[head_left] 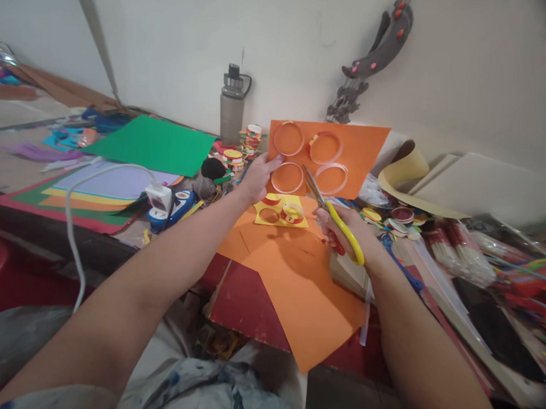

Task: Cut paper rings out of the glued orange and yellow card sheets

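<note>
Steadying the orange sheet [358, 149] above the yellow card [278, 205], L hand [256, 179] pinches its edge w/ fingers; R hand's [334, 226] fingers wrap scissors [346, 227], blades btwn rings [287, 164] (best angled clear of rims).

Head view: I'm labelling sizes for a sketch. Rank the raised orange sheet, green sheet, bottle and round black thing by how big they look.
1. Orange sheet in the left hand
2. Green sheet
3. Bottle
4. Round black thing

Matt orange paper [368, 149]; scissors [328, 205] metal-bladed; bottle [232, 110] translucent plastic.
</note>
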### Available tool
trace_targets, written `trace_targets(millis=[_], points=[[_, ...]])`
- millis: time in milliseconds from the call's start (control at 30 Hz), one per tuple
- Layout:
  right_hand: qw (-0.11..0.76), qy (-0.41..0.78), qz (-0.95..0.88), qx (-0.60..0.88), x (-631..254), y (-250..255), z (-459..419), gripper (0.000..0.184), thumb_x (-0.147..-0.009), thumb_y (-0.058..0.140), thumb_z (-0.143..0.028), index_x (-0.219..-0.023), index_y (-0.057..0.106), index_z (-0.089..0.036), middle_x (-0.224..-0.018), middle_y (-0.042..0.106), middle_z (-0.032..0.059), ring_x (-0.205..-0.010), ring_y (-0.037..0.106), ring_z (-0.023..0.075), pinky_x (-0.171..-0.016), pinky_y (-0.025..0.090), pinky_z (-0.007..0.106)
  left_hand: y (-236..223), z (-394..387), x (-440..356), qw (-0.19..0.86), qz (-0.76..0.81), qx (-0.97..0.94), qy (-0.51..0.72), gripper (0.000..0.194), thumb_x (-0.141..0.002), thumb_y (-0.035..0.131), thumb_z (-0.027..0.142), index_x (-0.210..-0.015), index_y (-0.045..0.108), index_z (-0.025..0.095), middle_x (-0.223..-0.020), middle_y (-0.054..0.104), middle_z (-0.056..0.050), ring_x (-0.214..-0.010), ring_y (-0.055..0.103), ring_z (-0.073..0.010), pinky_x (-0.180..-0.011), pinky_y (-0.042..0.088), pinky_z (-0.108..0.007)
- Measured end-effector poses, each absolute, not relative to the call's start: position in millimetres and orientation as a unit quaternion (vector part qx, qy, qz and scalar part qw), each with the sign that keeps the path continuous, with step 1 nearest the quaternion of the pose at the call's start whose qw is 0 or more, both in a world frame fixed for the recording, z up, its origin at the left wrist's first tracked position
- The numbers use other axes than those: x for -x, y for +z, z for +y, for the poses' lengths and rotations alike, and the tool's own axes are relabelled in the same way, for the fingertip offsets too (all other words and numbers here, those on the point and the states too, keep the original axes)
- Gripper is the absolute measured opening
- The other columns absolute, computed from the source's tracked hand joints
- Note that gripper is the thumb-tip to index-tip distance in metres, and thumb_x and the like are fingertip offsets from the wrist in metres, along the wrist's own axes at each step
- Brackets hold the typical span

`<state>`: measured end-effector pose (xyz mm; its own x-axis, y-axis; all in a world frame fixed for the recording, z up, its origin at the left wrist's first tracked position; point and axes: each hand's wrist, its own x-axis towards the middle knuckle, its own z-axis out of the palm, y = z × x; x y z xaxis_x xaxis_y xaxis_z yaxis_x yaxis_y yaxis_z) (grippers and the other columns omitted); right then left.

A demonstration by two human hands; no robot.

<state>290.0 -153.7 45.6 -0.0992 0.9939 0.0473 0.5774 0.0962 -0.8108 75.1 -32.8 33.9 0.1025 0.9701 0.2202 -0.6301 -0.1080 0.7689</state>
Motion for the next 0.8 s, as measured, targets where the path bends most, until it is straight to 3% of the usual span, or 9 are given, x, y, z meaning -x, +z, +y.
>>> trace_targets(millis=[133, 267, 800], points=[[0.369, 0.313, -0.671, 0.561, -291.3, 38.3, -148.6, 0.076, -0.081, 0.075, -0.099, -0.087, 0.058, -0.025, -0.067, 0.057, -0.0031, -0.047, 0.05, 0.0118, -0.044, 0.046, 0.028, 36.6, -44.2, -86.0, 0.665, 0.219, -0.368, 0.612, 0.008, -0.1, 0.075, 0.012, -0.105, 0.074, 0.019, -0.109, 0.089, -0.007, -0.138, 0.08, -0.0286, -0.129, 0.058, -0.049], [0.396, 0.297, -0.66, 0.566, -289.2, 37.8, -148.3, 0.079, -0.079, 0.074, -0.102, -0.085, 0.058, -0.025, -0.065, 0.059, -0.0019, -0.045, 0.052, 0.0127, -0.042, 0.043, 0.028, 36.5, -52.5, -96.6, 0.688, 0.213, -0.328, 0.611, 0.008, -0.099, 0.075, 0.012, -0.102, 0.073, 0.019, -0.109, 0.088, -0.008, -0.135, 0.081, -0.0294, -0.126, 0.06, -0.049], [0.399, 0.282, -0.652, 0.58, -290.2, 32.5, -148.8, 0.077, -0.084, 0.074, -0.1, -0.08, 0.055, -0.026, -0.065, 0.058, -0.0016, -0.044, 0.052, 0.0124, -0.04, 0.044, 0.027, 35.2, -56.1, -103.3, 0.716, 0.22, -0.279, 0.601, 0.007, -0.101, 0.075, 0.012, -0.099, 0.073, 0.017, -0.107, 0.09, -0.009, -0.129, 0.085, -0.0286, -0.122, 0.064, -0.047]])
